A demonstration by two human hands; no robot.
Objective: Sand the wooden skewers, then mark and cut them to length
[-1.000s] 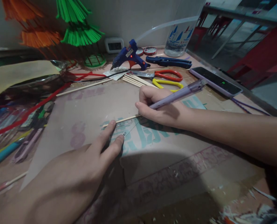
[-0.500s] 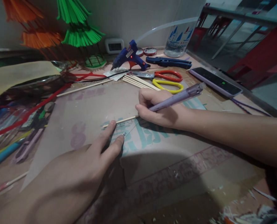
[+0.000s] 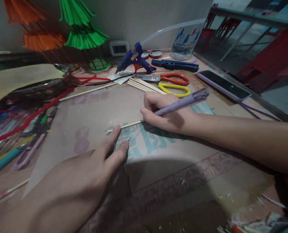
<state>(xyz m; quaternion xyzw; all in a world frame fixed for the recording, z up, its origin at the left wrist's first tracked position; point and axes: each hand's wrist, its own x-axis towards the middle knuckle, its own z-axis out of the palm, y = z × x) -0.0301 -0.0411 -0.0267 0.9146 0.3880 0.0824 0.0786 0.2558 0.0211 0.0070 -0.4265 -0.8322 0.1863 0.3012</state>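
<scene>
A thin wooden stick point(image 3: 131, 124) lies across the cardboard sheet point(image 3: 68, 119), alongside a clear ruler with a slanted edge point(image 3: 134, 137). My left hand point(image 3: 102, 161) is open, its index fingertip pressing on the stick's left end and its thumb on the ruler. The thumb and index finger are spread apart; the other fingers are hidden beneath the hand. Closed round a purple pen point(image 3: 182, 103), my right hand point(image 3: 163, 111) rests at the stick's right end. The pen's tip is hidden by the fingers.
Behind my right hand lie scissors point(image 3: 174, 79) and several wooden sticks point(image 3: 144, 84). A blue glue gun point(image 3: 135, 60) with a lit red light stands farther back. A phone point(image 3: 223, 85) is at the right, craft supplies point(image 3: 29, 136) at the left, scraps point(image 3: 255, 223) at front right.
The pen's upper end has shifted slightly to the left and down. The left hand, the stick and the ruler show no visible movement.
</scene>
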